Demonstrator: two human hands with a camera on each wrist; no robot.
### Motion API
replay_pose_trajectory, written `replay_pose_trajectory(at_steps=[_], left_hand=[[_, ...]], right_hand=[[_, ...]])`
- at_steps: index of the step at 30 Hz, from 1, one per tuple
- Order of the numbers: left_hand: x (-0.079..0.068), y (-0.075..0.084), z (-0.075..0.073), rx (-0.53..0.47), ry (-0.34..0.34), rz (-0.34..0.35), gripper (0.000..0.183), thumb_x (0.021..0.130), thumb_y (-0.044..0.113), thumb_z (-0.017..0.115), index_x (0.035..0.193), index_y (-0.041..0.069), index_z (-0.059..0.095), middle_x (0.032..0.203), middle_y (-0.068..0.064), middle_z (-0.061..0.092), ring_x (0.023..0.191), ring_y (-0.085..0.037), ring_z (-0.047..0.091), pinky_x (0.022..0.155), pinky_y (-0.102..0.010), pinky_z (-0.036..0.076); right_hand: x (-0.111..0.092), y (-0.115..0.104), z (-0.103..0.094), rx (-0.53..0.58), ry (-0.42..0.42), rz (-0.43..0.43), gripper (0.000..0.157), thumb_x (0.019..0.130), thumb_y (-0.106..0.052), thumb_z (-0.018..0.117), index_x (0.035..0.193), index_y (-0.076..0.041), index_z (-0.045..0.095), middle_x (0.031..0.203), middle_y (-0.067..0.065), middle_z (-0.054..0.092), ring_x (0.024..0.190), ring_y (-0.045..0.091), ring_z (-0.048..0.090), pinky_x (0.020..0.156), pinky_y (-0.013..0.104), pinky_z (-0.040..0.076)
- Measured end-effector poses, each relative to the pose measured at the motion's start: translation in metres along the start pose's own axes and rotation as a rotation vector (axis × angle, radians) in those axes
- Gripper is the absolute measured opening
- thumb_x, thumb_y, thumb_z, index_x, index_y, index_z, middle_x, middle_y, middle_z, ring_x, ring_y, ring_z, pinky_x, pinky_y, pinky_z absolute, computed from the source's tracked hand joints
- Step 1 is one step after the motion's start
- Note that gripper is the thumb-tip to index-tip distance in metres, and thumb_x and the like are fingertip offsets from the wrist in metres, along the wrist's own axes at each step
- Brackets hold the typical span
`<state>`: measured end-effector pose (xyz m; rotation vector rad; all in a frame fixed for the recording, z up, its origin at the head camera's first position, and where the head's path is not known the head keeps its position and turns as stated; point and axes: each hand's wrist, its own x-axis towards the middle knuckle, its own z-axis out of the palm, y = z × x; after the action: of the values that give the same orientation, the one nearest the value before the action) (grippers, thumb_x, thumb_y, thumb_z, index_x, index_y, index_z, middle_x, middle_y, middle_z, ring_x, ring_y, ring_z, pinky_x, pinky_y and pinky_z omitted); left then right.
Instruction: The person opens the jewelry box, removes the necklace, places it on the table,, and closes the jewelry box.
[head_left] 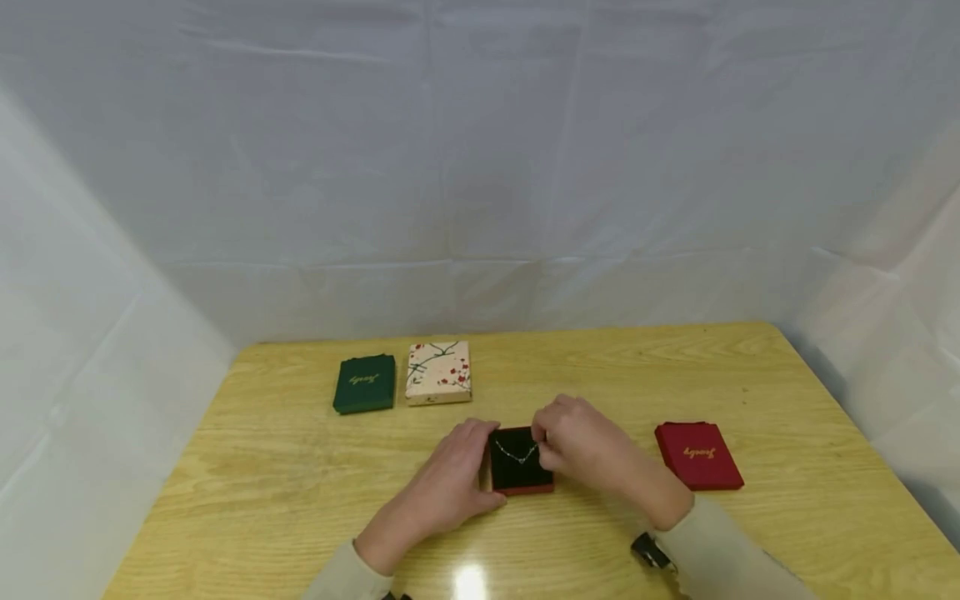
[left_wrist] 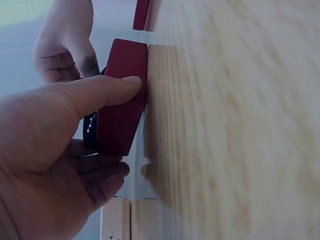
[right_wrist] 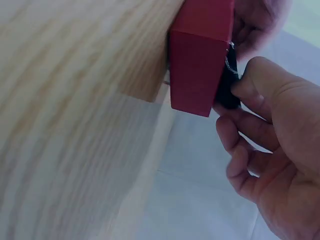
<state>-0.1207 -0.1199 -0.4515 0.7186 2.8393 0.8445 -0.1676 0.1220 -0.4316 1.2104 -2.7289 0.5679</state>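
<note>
A small red jewelry box base (head_left: 531, 490) rests on the table, with a black insert pad (head_left: 517, 476) in it. Across the pad hangs a thin silver necklace (head_left: 521, 459). My left hand (head_left: 452, 477) grips the box from its left side, thumb along the near wall (left_wrist: 120, 120) and fingers at the far one. At the box's right side, my right hand (head_left: 583, 442) pinches the edge of the black pad between thumb and forefinger. In the right wrist view the pad (right_wrist: 228, 85) stands partly above the red rim; the necklace's ends are hidden.
A red lid-like square (head_left: 700, 456) with gold lettering lies to the right. Behind and left are a green jewelry box (head_left: 365, 384) and a cream floral box (head_left: 438, 372). White sheeting (head_left: 495, 167) hangs behind the wooden table (head_left: 300, 500).
</note>
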Motion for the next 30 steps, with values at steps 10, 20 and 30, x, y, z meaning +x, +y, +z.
replay_pose_trajectory(at_steps=[10,20,30], left_hand=[[0.0000,-0.0004,-0.0010,-0.017,-0.006,-0.017,0.098,0.080,0.028,0.095,0.157,0.001,0.042,0.143,-0.012,0.057,0.133,-0.029,0.053,0.117,-0.050,0.040],[0.0007,-0.0018,-0.0013,-0.047,-0.015,-0.029,0.099,0.080,0.026,0.096,0.157,-0.001,0.040,0.150,-0.019,0.054,0.135,-0.033,0.052,0.117,-0.053,0.040],[0.0014,-0.0031,-0.0025,-0.061,-0.022,-0.019,0.090,0.079,0.024,0.096,0.150,-0.002,0.048,0.140,-0.015,0.060,0.126,-0.028,0.055,0.111,-0.052,0.044]], right_hand=[[-0.0034,0.0054,-0.0060,0.285,-0.105,0.118,0.016,0.094,-0.012,0.079,0.107,-0.011,0.070,0.103,-0.003,0.070,0.094,0.016,0.066,0.082,0.034,0.059],[-0.0049,0.0080,-0.0048,0.423,-0.070,0.160,0.010,0.101,-0.014,0.074,0.110,-0.014,0.070,0.096,-0.010,0.067,0.088,0.007,0.064,0.074,0.030,0.056],[-0.0056,0.0065,-0.0072,0.539,-0.091,0.244,0.010,0.102,-0.014,0.073,0.112,-0.015,0.072,0.102,-0.007,0.070,0.095,0.011,0.067,0.078,0.029,0.057]])
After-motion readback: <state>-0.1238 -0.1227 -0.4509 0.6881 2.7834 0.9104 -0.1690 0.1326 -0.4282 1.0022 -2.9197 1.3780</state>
